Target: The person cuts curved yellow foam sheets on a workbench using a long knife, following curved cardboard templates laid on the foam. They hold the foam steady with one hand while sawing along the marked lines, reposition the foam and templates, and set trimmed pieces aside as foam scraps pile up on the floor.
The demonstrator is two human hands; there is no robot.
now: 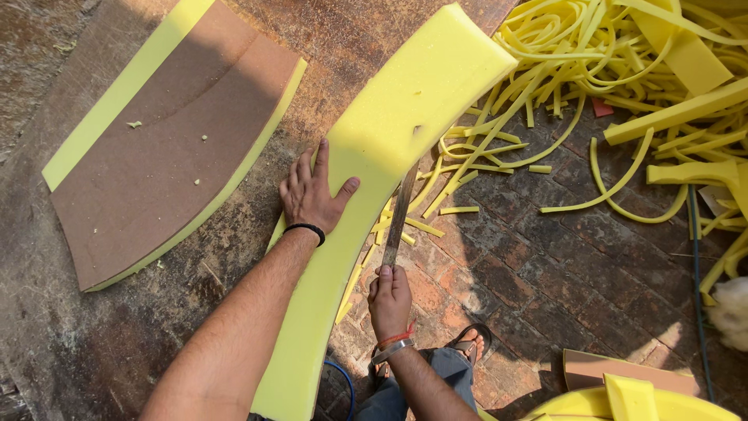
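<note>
Both hands are right up close: left hand [312,195] lies flat, fingers spread, pressing on the long curved yellow foam piece [374,179] along the counter's [117,335] right edge, while the right hand [389,300] is clamped around a long blade [400,210] cutting into the foam's right side. Far left sits a brown-topped foam panel [164,156]; yellow foam strips [592,62] pile on the brick floor [561,265] far right.

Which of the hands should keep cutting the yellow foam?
Probably the right hand: it grips the long blade at the curved foam piece's edge. The left hand lies flat on it.
</note>
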